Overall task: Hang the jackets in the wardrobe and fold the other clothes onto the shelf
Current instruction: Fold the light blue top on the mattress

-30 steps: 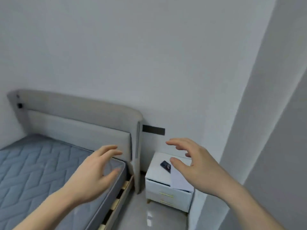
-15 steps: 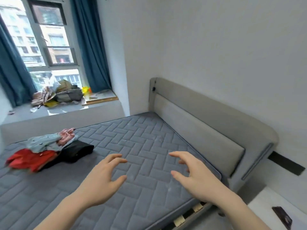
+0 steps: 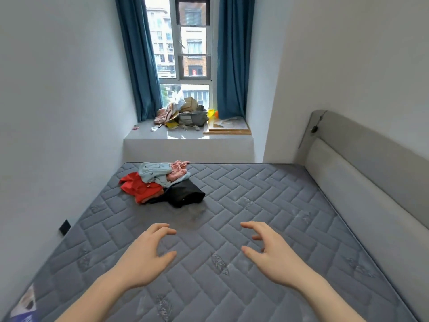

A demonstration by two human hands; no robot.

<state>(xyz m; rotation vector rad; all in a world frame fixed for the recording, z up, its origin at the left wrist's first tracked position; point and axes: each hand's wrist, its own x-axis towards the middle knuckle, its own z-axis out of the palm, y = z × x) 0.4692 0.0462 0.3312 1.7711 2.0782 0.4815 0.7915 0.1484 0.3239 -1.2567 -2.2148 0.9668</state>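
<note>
A small heap of clothes lies on the far left part of the bare grey mattress [image 3: 267, 205]: a red garment [image 3: 139, 188], a light blue one [image 3: 153, 171], a pink one [image 3: 178, 169] and a black one [image 3: 183, 194] at the near side. My left hand [image 3: 144, 256] and my right hand [image 3: 269, 249] hover over the near half of the mattress, well short of the heap. Both have loosely curled fingers and hold nothing. No wardrobe or shelf is in view.
A padded grey headboard [image 3: 371, 173] runs along the right. White walls close in left and right. Beyond the bed a window ledge [image 3: 185, 138] carries a clutter of bags and boards, between blue curtains [image 3: 139, 59]. A black wall socket [image 3: 65, 227] sits low on the left wall.
My view has swung left from the nightstand and headboard to the whole bed and window. The clothes heap has come into the middle of the view. Both hands keep the same empty pose.
</note>
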